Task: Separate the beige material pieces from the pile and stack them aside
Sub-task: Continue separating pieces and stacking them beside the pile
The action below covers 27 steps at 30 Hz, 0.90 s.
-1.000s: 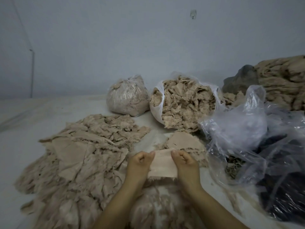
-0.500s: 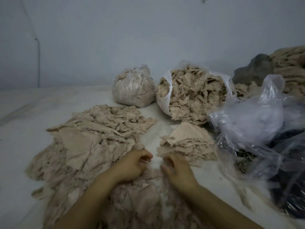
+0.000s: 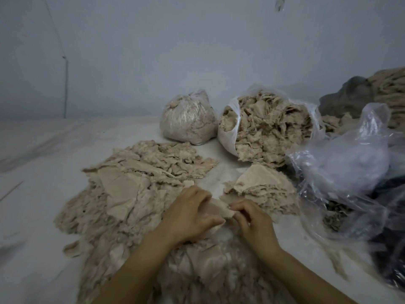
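Stack: small sorted stack (image 3: 260, 189) right of hands, few pieces.
Pile: loose pile (image 3: 131, 194) left and near, mostly unsorted.
Hands: left hand (image 3: 188, 213) and right hand (image 3: 252, 220) pinch one beige piece (image 3: 215, 208) between them.

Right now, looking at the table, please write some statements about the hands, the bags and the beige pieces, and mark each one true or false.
1. Both hands hold one beige piece between them. True: the left hand and the right hand grip it from either side.
2. The open bag is empty. False: it is full of beige pieces.
3. A tied bag stands to the left of the open bag. True.
4. The small stack lies to the left of the hands. False: it lies beyond them to the right; the big pile is on the left.
5. The crumpled clear plastic is at the right. True.
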### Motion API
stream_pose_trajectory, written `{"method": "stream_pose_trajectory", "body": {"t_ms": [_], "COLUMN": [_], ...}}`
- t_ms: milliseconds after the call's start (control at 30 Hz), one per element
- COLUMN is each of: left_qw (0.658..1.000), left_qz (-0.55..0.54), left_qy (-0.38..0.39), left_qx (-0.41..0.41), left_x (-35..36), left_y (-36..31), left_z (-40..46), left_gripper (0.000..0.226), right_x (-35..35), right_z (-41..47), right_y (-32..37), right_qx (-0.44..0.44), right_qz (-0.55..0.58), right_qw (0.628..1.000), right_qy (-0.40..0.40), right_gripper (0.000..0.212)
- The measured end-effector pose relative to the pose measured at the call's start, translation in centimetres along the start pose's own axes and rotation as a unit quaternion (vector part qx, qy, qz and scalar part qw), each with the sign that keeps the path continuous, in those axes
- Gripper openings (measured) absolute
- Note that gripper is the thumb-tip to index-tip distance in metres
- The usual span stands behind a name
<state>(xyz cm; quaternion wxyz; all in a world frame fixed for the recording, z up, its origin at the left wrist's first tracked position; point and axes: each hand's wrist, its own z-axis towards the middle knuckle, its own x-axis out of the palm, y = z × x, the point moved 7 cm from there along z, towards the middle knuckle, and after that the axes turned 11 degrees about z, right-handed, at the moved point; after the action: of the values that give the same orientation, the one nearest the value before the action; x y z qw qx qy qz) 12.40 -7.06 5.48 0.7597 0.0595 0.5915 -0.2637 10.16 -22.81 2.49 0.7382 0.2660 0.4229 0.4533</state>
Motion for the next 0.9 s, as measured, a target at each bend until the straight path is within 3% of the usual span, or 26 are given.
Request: {"method": "stream_pose_trajectory", "body": {"t_ms": [67,167,200,300,400,533,633,700,767,833,900], "left_qw": [0.999,0.995,0.996,0.996,0.991,0.986,0.999,0.998,0.992,0.998,0.996], "left_qz": [-0.034,0.082,0.066,-0.084,-0.125,-0.154,-0.031,0.039,0.075,0.036,-0.090], "left_qy": [0.009,0.059,0.066,0.038,0.031,-0.004,-0.017,0.005,0.021,-0.001,0.011], "left_qx": [-0.004,-0.014,-0.007,0.006,0.038,0.059,0.034,-0.048,-0.095,-0.049,-0.011], "left_x": [0.6,1.1,1.1,0.3,0.2,-0.4,0.1,0.9,1.5,1.6,1.8], "left_y": [-0.1,1.1,1.3,0.5,-1.0,-2.1,-0.3,2.6,4.1,2.5,-0.1], "left_z": [0.5,1.0,1.1,1.2,1.5,1.9,1.8,1.4,1.0,1.3,1.5], "left_gripper": [0.063,0.031,0.023,0.037,0.025,0.017,0.020,0.019,0.026,0.032,0.033], "right_x": [-0.5,-2.3,-2.7,-2.7,-2.3,2.3,2.1,0.8,0.6,1.3,1.8], "right_z": [-0.7,-1.3,-1.5,-1.7,-0.3,1.4,1.7,1.3,1.0,0.7,0.7], "right_y": [1.1,1.2,0.8,-1.2,-1.0,0.3,0.1,-0.7,-1.5,-1.2,-0.6], "right_qx": [-0.062,-0.101,-0.090,0.029,0.081,0.156,0.164,0.192,0.220,0.225,0.215], "right_qz": [-0.016,-0.018,-0.008,0.060,0.080,0.103,0.140,0.212,0.284,0.319,0.331], "right_qw": [0.998,0.994,0.995,0.998,0.993,0.973,0.975,0.958,0.933,0.921,0.918], "right_qy": [-0.011,-0.039,-0.030,0.014,-0.017,0.134,0.061,-0.012,-0.023,0.019,0.042], "right_gripper": [0.014,0.015,0.018,0.033,0.011,0.026,0.028,0.017,0.014,0.009,0.009]}}
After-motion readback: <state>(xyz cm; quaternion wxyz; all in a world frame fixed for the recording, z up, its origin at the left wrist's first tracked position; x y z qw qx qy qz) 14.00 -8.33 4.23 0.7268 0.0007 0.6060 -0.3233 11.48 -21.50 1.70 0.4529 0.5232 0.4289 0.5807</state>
